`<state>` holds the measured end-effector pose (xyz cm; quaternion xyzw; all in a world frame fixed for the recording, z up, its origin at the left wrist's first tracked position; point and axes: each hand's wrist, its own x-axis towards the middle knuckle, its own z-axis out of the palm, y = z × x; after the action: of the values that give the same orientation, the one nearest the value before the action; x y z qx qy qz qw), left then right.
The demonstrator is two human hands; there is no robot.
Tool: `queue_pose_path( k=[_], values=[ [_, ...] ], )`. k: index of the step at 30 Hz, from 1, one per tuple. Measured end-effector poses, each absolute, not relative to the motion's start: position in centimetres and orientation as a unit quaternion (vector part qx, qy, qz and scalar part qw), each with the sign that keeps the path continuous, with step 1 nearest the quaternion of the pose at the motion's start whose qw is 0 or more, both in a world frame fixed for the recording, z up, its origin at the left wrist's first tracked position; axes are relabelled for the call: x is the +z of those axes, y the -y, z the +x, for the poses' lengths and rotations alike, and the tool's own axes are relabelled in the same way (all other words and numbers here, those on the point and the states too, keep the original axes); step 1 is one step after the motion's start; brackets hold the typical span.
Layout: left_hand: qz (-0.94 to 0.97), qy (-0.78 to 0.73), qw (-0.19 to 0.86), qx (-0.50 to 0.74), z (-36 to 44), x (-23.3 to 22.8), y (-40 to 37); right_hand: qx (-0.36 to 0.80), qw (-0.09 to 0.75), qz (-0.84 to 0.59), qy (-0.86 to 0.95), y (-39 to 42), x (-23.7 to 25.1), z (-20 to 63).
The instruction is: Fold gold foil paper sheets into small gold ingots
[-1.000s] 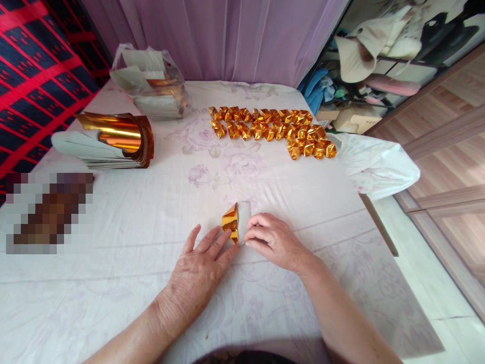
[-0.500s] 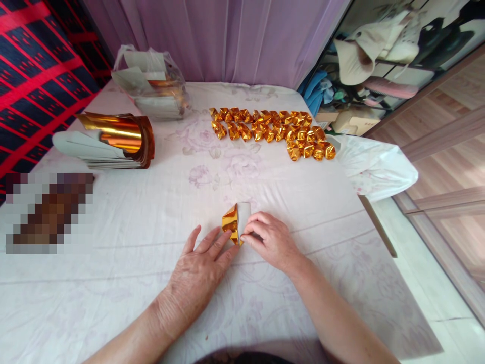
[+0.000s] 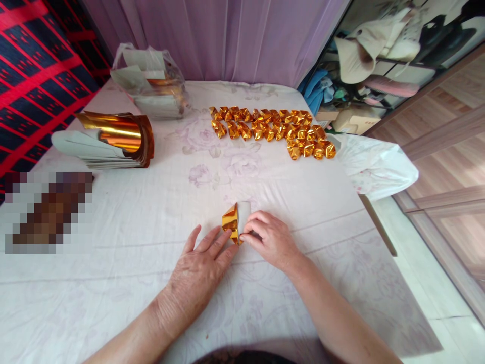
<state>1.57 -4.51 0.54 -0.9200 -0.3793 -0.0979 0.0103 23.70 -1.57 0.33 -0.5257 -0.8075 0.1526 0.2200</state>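
A partly folded sheet of gold foil paper [image 3: 234, 222], gold on one face and white on the other, lies on the table's white flowered cloth [image 3: 113, 263] in front of me. My left hand [image 3: 200, 268] rests flat on the cloth, its fingertips pressing the sheet's lower left corner. My right hand [image 3: 271, 240] bends over the sheet's right side and pinches its folded edge with the fingertips. The right part of the sheet is hidden under that hand.
Several folded gold pieces [image 3: 275, 130] lie in rows at the far right. A curled stack of gold sheets [image 3: 113, 139] sits at the left, a plastic bag of sheets [image 3: 151, 81] behind it. A white plastic bag [image 3: 375, 164] hangs off the right edge.
My right hand has slid slightly left along the fold. The left hand and the sheet stay where they were.
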Motion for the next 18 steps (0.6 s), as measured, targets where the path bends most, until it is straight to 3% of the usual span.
queue_pose_path(
  k=[18],
  values=[
    [-0.921,0.381,-0.004,-0.084,1.66,0.96,4.52,0.149,0.218,-0.527,0.808,1.6,0.47,23.6]
  ],
)
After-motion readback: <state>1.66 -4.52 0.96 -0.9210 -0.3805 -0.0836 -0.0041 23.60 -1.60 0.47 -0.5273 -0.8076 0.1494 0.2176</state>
